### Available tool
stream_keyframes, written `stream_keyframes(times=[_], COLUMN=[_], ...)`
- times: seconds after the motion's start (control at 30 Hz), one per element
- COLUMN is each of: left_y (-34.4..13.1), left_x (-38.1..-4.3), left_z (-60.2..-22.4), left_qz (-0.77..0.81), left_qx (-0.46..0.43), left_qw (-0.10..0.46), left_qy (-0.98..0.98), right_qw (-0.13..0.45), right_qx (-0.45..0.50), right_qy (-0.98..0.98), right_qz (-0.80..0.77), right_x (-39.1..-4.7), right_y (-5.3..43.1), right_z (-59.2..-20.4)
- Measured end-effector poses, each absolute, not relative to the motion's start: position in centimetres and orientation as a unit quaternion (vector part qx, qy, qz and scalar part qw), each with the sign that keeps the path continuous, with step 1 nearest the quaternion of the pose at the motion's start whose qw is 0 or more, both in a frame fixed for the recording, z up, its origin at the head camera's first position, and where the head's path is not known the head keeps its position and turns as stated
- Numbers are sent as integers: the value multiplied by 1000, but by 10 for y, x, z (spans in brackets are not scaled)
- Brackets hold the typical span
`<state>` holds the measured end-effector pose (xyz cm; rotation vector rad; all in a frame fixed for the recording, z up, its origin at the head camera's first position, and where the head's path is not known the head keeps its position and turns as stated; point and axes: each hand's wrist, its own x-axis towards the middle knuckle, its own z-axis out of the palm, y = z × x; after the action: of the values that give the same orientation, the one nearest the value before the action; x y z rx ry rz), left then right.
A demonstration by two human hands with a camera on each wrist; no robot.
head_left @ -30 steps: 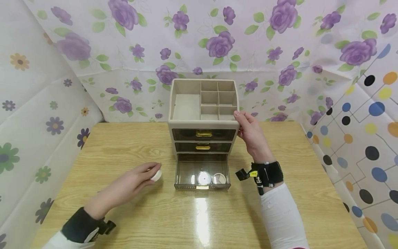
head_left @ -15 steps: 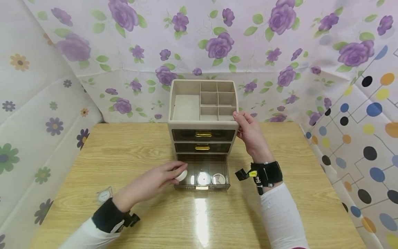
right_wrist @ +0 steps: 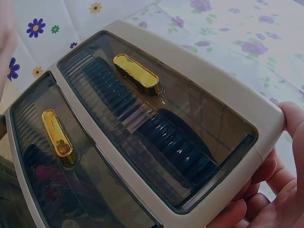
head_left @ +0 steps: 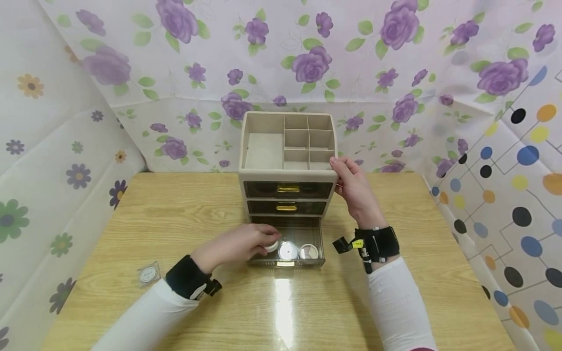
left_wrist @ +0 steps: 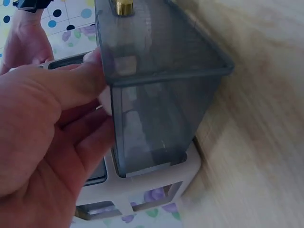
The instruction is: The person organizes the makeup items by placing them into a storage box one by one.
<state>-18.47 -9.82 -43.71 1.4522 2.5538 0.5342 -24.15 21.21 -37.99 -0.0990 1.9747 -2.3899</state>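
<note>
A beige desktop organizer [head_left: 287, 172] stands on the table, its bottom drawer [head_left: 286, 263] of smoky clear plastic pulled out. Inside lie a round white-rimmed case [head_left: 288, 250] and a round compact with segments [head_left: 309, 251]. My left hand [head_left: 243, 243] reaches over the drawer's left side and pinches a small round white case [head_left: 272, 247], mostly covered by the fingers. In the left wrist view, its thumb and fingers are at the drawer's rim. My right hand [head_left: 354, 187] grips the organizer's upper right front corner, thumb on top, as the right wrist view [right_wrist: 280, 175] also shows.
A small clear square case with a round label [head_left: 149, 274] lies on the table at the left. Two upper drawers with gold handles [head_left: 288, 188] are closed; dark items show through their fronts. The organizer's top has several compartments [head_left: 309, 141]. Patterned cloth walls [head_left: 184, 131] surround the table.
My left hand has moved right with the round white case, from beside the drawer to over its inside. The square case on the left has come into view. My right hand stays put.
</note>
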Motion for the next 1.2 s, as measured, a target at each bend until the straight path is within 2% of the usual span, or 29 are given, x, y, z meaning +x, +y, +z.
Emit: stream_keyframes(times=[0.17, 0.43, 0.77, 1.0, 1.2], left_y=[-91, -76, -71, -73, -74], left_x=[-192, -195, -193, -193, -192], left_z=[-434, -433, -430, -429, -429], left_qz=[144, 87, 105, 113, 130], left_qx=[472, 442, 415, 411, 427], left_qw=[116, 124, 172, 183, 168], left_qy=[862, 884, 887, 886, 879], right_qw=[20, 16, 16, 18, 21], right_qx=[-31, -34, -38, -39, -39], right_qy=[633, 634, 639, 639, 633], right_qz=[-773, -772, -768, -768, -773], right_x=[-242, -242, -243, -244, -243], right_y=[213, 214, 213, 213, 213], right_z=[-379, -380, -379, -380, -381])
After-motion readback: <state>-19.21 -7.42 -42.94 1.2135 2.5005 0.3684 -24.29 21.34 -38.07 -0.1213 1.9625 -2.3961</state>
